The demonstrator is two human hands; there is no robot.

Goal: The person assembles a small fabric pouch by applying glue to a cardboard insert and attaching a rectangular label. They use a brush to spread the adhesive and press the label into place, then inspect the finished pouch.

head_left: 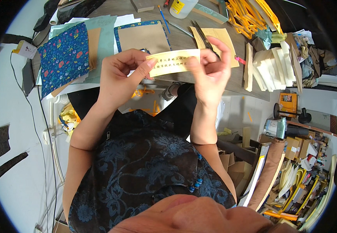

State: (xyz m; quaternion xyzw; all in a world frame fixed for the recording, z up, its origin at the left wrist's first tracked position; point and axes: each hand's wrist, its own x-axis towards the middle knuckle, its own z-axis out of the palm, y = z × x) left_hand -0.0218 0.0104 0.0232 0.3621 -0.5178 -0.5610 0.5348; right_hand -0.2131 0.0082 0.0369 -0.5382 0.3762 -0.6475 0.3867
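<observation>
The view looks steeply down from the wearer's head (191, 215), through the left of two fisheye cameras, close above the patterned top (145, 155), with the left hand (118, 75), right hand (211, 75) and worktop (236, 82) farther off, straight edges bowing.

Dark, blue-flowered top (137, 159) with blue beads (198, 181)

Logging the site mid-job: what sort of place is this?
Probably a small paper-craft or bookbinding workshop: scissors, a blue floral sheet and a board edged in similar floral material lie on the worktable.
</observation>
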